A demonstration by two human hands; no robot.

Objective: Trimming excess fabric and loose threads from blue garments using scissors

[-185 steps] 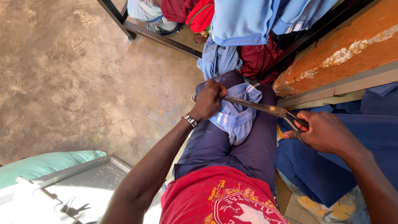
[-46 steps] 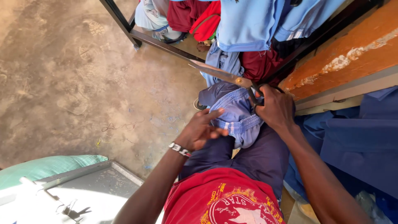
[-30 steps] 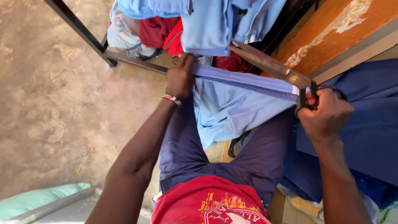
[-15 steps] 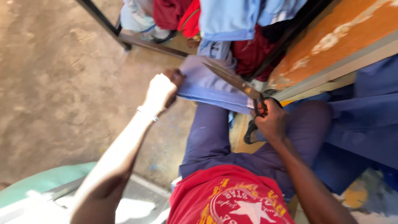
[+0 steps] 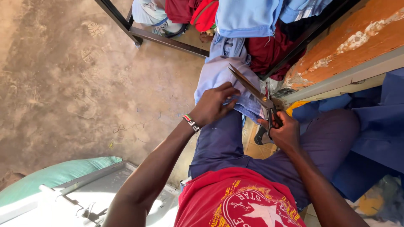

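My left hand (image 5: 215, 105) grips a piece of light blue cloth (image 5: 219, 75) bunched over my left knee; a beaded band circles that wrist. My right hand (image 5: 283, 131) is closed around the handles of a large pair of metal scissors (image 5: 251, 90). The blades point up and left, lying across the cloth just right of my left hand's fingers. I sit in dark blue trousers (image 5: 227, 147) and a red shirt.
A black metal frame (image 5: 160, 38) holds hanging light blue and red garments (image 5: 244, 17) ahead. An orange wooden tabletop (image 5: 357, 46) runs along the right, dark blue fabric (image 5: 378, 126) beneath it. Bare concrete floor (image 5: 63, 75) spreads left; a green cushion (image 5: 54, 176) and sewing machine lie lower left.
The cloth, stretched wide a second ago, is now gathered on my knee. My left hand has dropped closer to the scissors, and the blades rest across the fabric.
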